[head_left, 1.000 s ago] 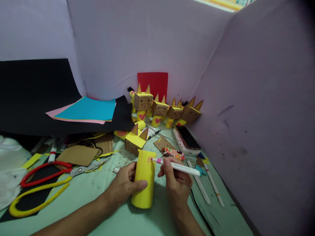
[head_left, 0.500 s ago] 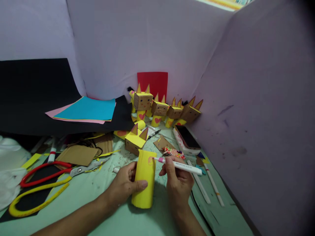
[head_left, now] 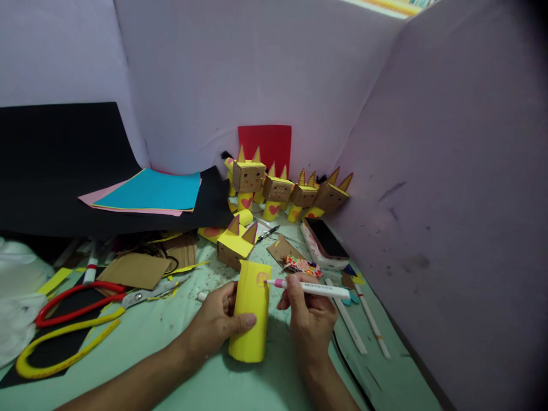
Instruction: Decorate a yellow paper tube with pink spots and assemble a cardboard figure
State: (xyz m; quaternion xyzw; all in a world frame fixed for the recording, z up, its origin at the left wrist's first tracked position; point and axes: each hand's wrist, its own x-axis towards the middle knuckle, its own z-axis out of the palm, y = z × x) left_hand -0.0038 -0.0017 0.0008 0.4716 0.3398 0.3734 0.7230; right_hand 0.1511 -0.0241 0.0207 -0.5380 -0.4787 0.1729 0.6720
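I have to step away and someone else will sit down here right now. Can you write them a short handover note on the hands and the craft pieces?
Left hand: wrapped around the yellow paper tube, holding it upright on the green table.
Right hand: grips the pink-tipped marker, tip touching the tube near its top edge.
Done: a small pinkish mark sits on the tube where the tip is; four finished box-headed figures stand at the back wall.
Left: the rest of the tube is plain yellow; a loose eared head lies just behind it, not attached.
Scissors lie to the left, a phone to the right.
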